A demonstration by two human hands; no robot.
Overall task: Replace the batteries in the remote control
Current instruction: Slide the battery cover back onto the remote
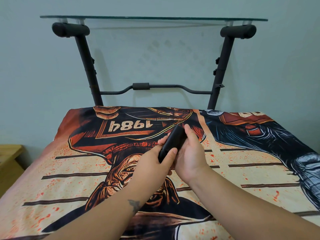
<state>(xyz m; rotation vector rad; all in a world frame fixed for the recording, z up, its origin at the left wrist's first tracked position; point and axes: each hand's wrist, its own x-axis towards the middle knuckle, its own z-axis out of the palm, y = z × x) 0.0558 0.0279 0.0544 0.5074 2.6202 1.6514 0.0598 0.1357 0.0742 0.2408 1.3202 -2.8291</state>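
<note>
the black remote control (173, 142) is held in the air above the bed, slanted, its far end pointing away from the person. it looks like a light, stiff plastic bar with a smooth shell, so it may slip under dry fingers. the right hand (187, 153) cradles it from below and the side, its grip closed around the middle. the left hand (154, 161) is closed on the near end, the thumb lying on top. i judge that the battery cover sits there, and that a thumb push along the length, not a squeeze, suits it. no batteries are visible. under the hands lies a printed bedspread (69, 179), and behind it stands a glass-topped stand (154, 19).
</note>
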